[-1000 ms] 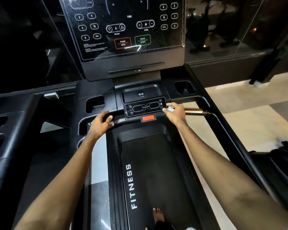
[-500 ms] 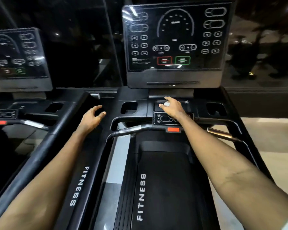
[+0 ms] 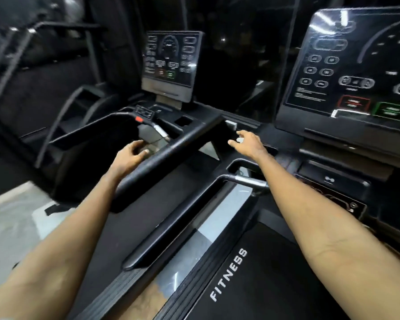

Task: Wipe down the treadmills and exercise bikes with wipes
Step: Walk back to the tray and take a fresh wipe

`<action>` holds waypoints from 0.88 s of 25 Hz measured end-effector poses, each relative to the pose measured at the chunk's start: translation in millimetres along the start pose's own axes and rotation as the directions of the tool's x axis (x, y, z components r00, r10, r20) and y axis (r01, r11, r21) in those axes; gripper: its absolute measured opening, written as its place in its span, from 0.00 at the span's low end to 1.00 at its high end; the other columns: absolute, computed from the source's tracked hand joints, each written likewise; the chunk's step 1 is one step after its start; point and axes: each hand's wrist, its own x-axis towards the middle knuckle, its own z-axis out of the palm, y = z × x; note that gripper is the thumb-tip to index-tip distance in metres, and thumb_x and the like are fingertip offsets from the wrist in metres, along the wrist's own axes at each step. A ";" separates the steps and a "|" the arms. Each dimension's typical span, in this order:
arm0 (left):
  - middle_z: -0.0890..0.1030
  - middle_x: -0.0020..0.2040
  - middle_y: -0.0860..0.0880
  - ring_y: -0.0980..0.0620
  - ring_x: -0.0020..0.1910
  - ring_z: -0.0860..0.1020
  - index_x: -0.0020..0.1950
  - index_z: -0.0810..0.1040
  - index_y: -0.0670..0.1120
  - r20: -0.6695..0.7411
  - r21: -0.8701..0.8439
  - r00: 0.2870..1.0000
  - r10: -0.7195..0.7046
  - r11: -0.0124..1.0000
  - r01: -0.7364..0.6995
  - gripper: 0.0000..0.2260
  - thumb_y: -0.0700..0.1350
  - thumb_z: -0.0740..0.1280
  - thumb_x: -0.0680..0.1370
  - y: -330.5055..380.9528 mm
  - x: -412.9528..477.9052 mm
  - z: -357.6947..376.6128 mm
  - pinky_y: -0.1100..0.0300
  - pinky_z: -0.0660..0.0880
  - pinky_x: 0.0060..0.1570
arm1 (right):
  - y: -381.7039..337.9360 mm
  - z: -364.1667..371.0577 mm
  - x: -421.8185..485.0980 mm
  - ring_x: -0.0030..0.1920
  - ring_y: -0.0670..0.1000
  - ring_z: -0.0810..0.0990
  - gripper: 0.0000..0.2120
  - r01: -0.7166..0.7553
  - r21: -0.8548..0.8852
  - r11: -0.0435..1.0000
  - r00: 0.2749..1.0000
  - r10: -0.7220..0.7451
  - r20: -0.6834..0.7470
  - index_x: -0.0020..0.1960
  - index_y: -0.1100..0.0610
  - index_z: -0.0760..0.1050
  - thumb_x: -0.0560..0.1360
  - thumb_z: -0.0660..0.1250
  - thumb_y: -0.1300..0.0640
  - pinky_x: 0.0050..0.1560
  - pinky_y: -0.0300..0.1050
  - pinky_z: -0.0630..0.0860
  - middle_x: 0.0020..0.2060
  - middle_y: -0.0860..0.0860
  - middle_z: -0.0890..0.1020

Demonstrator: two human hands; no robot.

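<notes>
Wipe (image 3: 240,140) in right hand (image 3: 248,144); treadmill handrail (image 3: 169,153) diagonal, lower-left to upper-right

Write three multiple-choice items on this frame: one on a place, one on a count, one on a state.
1. Where is the white wipe?
A) on the belt
B) in the right hand
C) on the floor

2. How many treadmill consoles show?
A) one
B) two
C) four

3. What does the left hand carry?
A) a spray bottle
B) a second wipe
C) nothing

Key:
1 B: the right hand's fingers pinch the white wipe.
2 B: a near console stands at the right and a far console further back.
3 C: the left hand is empty, its fingers loosely curved at the black side rail.
</notes>
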 end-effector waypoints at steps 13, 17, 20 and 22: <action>0.75 0.71 0.46 0.46 0.70 0.73 0.76 0.70 0.47 -0.368 -0.015 0.822 -0.435 0.887 0.462 0.24 0.51 0.68 0.81 -140.8 -258.3 -190.3 0.63 0.66 0.69 | -238.5 206.9 -89.6 0.68 0.53 0.76 0.27 0.491 0.065 0.868 0.759 -0.464 0.457 0.72 0.54 0.72 0.76 0.71 0.49 0.69 0.46 0.69 0.67 0.55 0.78; 0.73 0.73 0.49 0.48 0.72 0.72 0.76 0.71 0.49 -0.473 -0.044 0.701 -0.533 0.809 0.586 0.26 0.55 0.68 0.80 -177.8 -375.3 -235.0 0.54 0.66 0.72 | -297.2 269.8 -159.2 0.68 0.52 0.76 0.28 0.568 0.135 0.812 0.635 -0.537 0.556 0.73 0.52 0.71 0.76 0.71 0.47 0.67 0.45 0.69 0.67 0.54 0.78; 0.73 0.74 0.50 0.48 0.72 0.71 0.76 0.70 0.51 -0.540 -0.092 0.607 -0.583 0.757 0.646 0.25 0.55 0.68 0.80 -193.1 -453.9 -262.7 0.52 0.66 0.73 | -336.4 311.1 -211.4 0.66 0.52 0.78 0.28 0.628 0.175 0.758 0.540 -0.587 0.603 0.74 0.52 0.71 0.76 0.71 0.47 0.65 0.43 0.71 0.67 0.54 0.78; 0.73 0.74 0.50 0.48 0.73 0.71 0.76 0.70 0.52 -0.583 -0.121 0.527 -0.618 0.707 0.696 0.25 0.56 0.68 0.80 -210.3 -512.8 -279.6 0.51 0.65 0.73 | -367.0 340.5 -255.6 0.65 0.53 0.78 0.28 0.682 0.218 0.698 0.446 -0.634 0.632 0.74 0.53 0.71 0.76 0.70 0.48 0.64 0.42 0.70 0.67 0.54 0.78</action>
